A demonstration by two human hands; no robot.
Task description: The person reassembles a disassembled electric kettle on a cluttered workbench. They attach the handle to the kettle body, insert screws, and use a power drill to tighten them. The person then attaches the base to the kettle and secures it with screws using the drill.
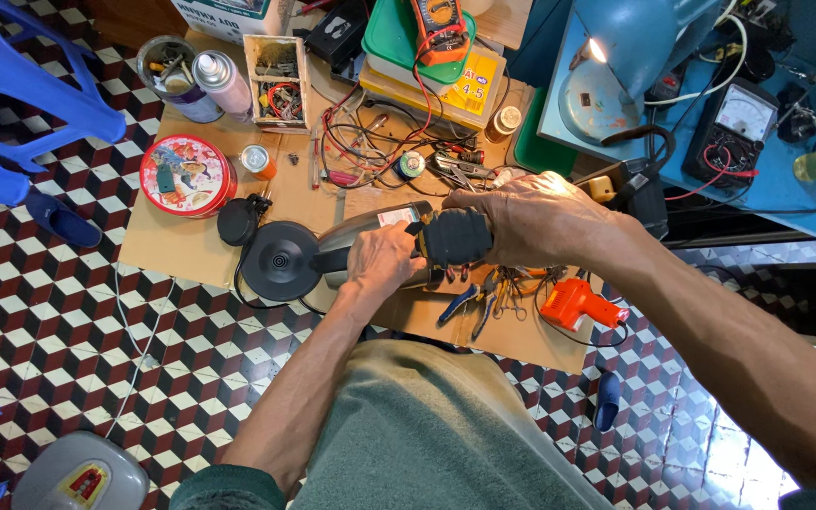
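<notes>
While on side, steel kettle point(370, 236) w/ black handle point(455, 236).

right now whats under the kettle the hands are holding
The kettle lies on its side over brown cardboard, its round black base beside it. Both hands, left and right, cover its middle, so anything directly beneath is hidden.

You have a sheet of cardboard point(181, 247) spread over the patterned tile floor point(59, 331). On it, to the left, sits a round red tin point(186, 175); far left stands a spray can point(222, 83). Near right lie blue-handled pliers point(457, 304) and an orange tool point(576, 304).
</notes>
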